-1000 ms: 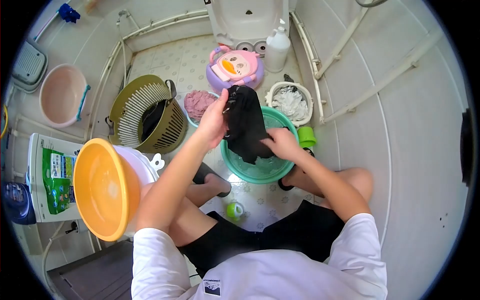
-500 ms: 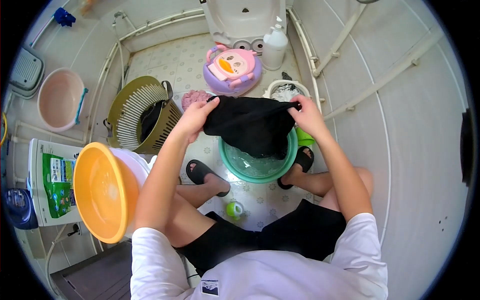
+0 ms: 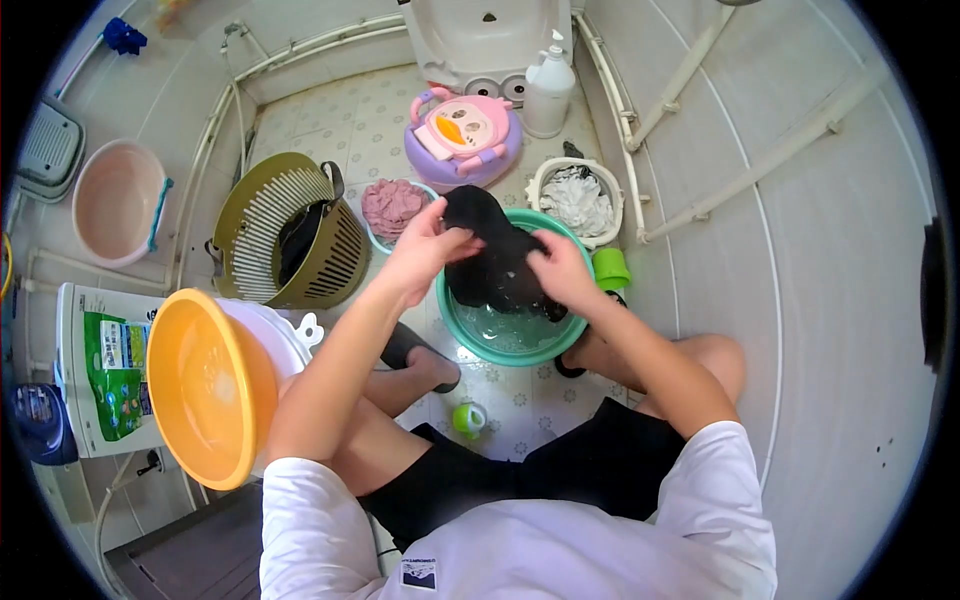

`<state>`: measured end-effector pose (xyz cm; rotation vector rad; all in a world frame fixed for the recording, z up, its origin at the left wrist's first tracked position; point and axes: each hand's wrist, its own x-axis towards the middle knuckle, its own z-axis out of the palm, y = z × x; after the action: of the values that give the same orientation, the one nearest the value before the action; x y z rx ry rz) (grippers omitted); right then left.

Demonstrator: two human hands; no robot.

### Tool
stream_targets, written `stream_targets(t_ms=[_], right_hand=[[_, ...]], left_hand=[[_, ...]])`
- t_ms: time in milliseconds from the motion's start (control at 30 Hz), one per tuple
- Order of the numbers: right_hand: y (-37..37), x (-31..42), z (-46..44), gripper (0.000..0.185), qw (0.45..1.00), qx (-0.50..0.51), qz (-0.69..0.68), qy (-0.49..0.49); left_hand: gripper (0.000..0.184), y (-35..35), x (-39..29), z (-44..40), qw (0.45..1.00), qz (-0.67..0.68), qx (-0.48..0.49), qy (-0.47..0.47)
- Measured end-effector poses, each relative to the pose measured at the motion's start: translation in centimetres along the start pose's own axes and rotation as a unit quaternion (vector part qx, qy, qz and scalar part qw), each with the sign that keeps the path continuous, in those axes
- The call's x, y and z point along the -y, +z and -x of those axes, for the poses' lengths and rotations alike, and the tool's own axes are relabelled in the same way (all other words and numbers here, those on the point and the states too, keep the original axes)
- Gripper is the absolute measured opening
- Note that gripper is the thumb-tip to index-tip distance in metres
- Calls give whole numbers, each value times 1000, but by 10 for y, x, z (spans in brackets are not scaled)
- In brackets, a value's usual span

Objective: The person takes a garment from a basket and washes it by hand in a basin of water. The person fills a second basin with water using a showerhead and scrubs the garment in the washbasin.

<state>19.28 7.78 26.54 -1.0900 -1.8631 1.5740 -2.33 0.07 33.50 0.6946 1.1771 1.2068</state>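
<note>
A black cloth [image 3: 495, 265] hangs bunched over the green basin [image 3: 515, 355], which holds water. My left hand [image 3: 430, 250] is closed on the cloth's left side, with the thumb towards its top. On the right side, my right hand [image 3: 560, 268] pinches the cloth's edge. The lower part of the cloth hangs down over the basin, and whether it touches the water cannot be made out. Pink cloth [image 3: 393, 207] lies in a small basin left of the black cloth, and white cloth [image 3: 577, 203] fills a white basket [image 3: 614, 228] behind on the right.
An olive laundry basket [image 3: 330, 262] with dark cloth inside stands at the left. Nearer on the left is an orange basin [image 3: 212, 390]. A pink and purple child's seat [image 3: 463, 135] and a white pump bottle [image 3: 549, 92] stand behind. Green cups [image 3: 610, 268] are at the right and by my feet.
The black cloth was stretched wide between my hands half a second ago; now it is bunched and narrower. My hands have come closer together, and the white cloth shows more fully.
</note>
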Motion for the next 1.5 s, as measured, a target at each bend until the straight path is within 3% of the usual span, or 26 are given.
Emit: stream_targets(t_ms=[33, 67, 167, 267, 300, 367, 400, 500, 533, 600, 633, 667, 767, 800, 900, 1033, 1167, 1267, 1300, 1367, 1400, 1500], right_hand=[[-4, 6, 0, 31, 994, -38, -104, 18], [-13, 14, -1, 32, 982, -83, -140, 100], [-40, 16, -19, 29, 967, -110, -221, 63], [-53, 40, -13, 37, 993, -81, -80, 13], [-56, 45, -12, 40, 994, -96, 37, -27], [-62, 48, -8, 48, 950, -121, 268, -102], [-59, 42, -11, 45, 922, -162, 304, -177], [-66, 38, -6, 39, 845, -202, 466, -165], [-68, 42, -9, 29, 882, -152, 439, -78], [-69, 40, -13, 17, 972, -127, 183, -70], [-68, 42, -13, 11, 991, -111, 48, -64], [-69, 45, -9, 9, 987, -79, -136, -8], [-73, 64, -1, 12, 963, -70, -221, -136], [-73, 79, 7, 11, 945, -47, -296, -128], [-72, 87, 10, 12, 927, -23, -343, -149], [-68, 46, -5, 12, 980, -2, -187, -69], [-38, 23, 0, 14, 993, 42, -114, -10], [-22, 35, 9, 18, 978, 155, -120, -76], [-22, 38, 10, 22, 973, 163, -154, -48], [-24, 45, 12, 31, 959, 177, -220, 8], [-30, 36, 6, 43, 956, 199, -214, -5], [-27, 24, -1, 56, 977, 70, -172, -105]], left_hand=[[32, -5, 1, -4, 998, -59, -20, 27], [26, -11, 1, -8, 991, -117, -41, 55], [14, -30, -6, -16, 968, -210, -121, 68], [22, -33, -11, -16, 962, -218, -152, 56], [24, -32, -13, -14, 964, -206, -161, 45], [33, -28, -5, -16, 969, -180, -157, 65], [33, -25, -5, -13, 972, -173, -148, 51], [33, -29, -5, -13, 962, -226, -150, 43], [33, -31, -5, -13, 953, -255, -155, 46], [32, -27, -6, -10, 979, -129, -143, 64], [32, -24, -8, -8, 986, -66, -136, 72], [31, -29, -8, -6, 991, -61, -87, 83], [34, -10, -16, 5, 985, 81, 0, 152], [36, -4, -19, 8, 980, 104, 28, 168], [35, 1, -16, 5, 981, 109, 61, 146], [27, -5, 11, -11, 998, -54, 19, 13], [38, 5, 31, -17, 989, -64, 37, -128], [51, 22, 29, -6, 979, -150, 101, -94], [51, 25, 28, -2, 973, -183, 120, -68], [40, 26, 36, -1, 961, -252, 97, 60], [36, 24, 39, -4, 965, -245, 75, 60], [24, 23, 37, -8, 978, -197, 26, 69]])
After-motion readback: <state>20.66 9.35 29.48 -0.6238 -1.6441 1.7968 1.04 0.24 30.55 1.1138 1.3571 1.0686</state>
